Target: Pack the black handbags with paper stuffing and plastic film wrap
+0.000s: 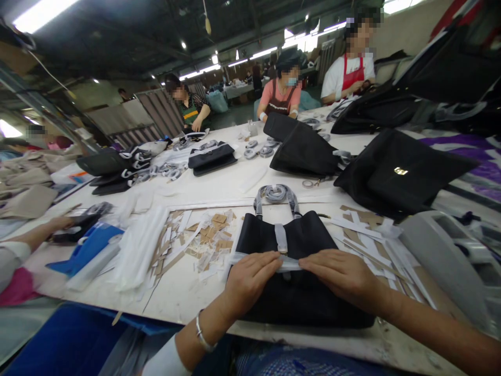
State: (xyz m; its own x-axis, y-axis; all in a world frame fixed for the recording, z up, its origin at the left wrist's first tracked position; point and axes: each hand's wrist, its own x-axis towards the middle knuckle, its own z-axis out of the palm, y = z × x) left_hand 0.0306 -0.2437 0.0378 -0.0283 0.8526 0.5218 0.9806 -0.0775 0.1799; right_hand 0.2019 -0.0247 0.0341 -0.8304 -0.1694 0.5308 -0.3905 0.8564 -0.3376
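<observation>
A black handbag (297, 245) lies flat on the white table (188, 292) right in front of me, its plastic-wrapped handles (276, 194) pointing away. Across its middle runs a strip of clear plastic wrap (287, 263). My left hand (250, 279) rests on the bag with fingers curled, pinching the strip's left part. My right hand (340, 271) lies on the bag too, its fingertips pressing the strip's right end. The two hands almost meet at the bag's centre.
Scraps of brown cardboard and white paper strips (207, 235) lie left of the bag, more to its right (368, 235). Other black bags (399, 172) (303, 149) (211, 156) fill the table. A blue tool (88, 248) and another person's arm (35, 235) sit at left. Several workers sit across.
</observation>
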